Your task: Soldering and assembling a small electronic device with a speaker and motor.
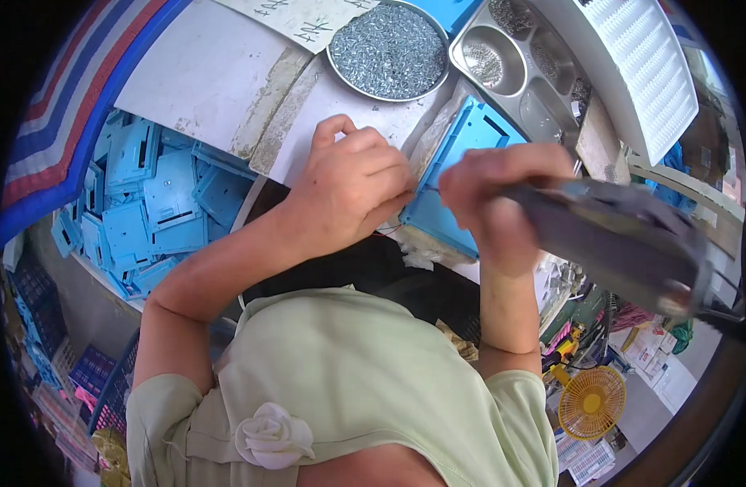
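My right hand (503, 195), smeared by motion, is wrapped round a dark grey electric screwdriver (616, 239), its thick end and cord pointing off to the right. Its tip is hidden behind my fingers. Below that hand lies a light blue plastic panel (446, 215) with slots and raised edges, on a worn block at the table's front. My left hand (353, 178) is at the panel's left edge, fingers curled and closed; what they pinch, if anything, is hidden. Beyond the panel stands a round metal dish (444, 69) full of small silvery screws or pins.
Many light blue panels (174, 191) are heaped at the left. A metal tray with compartments (503, 89) holds small parts at the back right, beside a white ribbed plastic tray (641, 73). A written sheet (300, 20) lies at the back. A yellow fan (592, 403) stands lower right.
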Tool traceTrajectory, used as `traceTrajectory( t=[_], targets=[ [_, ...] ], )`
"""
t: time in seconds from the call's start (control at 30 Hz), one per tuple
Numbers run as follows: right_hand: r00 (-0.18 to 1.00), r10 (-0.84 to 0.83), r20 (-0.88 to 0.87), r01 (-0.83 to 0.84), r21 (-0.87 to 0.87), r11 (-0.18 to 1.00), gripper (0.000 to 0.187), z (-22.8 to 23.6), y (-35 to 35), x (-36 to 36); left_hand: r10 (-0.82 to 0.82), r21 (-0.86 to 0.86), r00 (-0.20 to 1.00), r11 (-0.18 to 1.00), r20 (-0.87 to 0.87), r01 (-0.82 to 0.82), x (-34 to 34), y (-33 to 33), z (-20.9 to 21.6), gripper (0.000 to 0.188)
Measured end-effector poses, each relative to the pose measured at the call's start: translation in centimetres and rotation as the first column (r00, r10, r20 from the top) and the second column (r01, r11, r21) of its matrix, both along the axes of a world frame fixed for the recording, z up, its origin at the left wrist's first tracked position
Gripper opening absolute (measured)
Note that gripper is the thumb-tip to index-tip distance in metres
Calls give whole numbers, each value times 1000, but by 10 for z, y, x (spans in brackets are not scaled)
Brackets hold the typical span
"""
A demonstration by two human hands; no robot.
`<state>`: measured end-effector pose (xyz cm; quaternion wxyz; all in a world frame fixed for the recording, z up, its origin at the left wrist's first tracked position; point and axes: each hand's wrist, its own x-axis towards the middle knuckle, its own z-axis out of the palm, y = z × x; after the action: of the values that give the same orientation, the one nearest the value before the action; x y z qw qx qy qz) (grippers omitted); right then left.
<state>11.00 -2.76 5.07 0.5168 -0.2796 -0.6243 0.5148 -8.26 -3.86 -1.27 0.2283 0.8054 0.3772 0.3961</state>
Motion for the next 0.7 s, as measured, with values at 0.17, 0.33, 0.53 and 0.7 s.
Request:
traceTrajectory(
  t=[0.17, 0.33, 0.53, 0.7],
  targets=[
    [965, 94, -246, -97, 2, 995, 37, 27, -4, 0, -42, -23, 997, 999, 72, 44, 4, -1, 1, 21],
    [970, 75, -231, -79, -11, 997, 35, 23, -10, -2, -74, -8, 996, 997, 53, 74, 5, -2, -2, 22],
    [964, 67, -256, -92, -85, 992, 31, 17, -28, -2, -94, -83, 996, 992, 1, 93, -9, 1, 18, 35],
    [999, 12, -39, -12, 0, 1000, 31, 2, -35, -12, 6, -114, 997, 993, 79, 3, -24, 13, 18, 37]
  ],
)
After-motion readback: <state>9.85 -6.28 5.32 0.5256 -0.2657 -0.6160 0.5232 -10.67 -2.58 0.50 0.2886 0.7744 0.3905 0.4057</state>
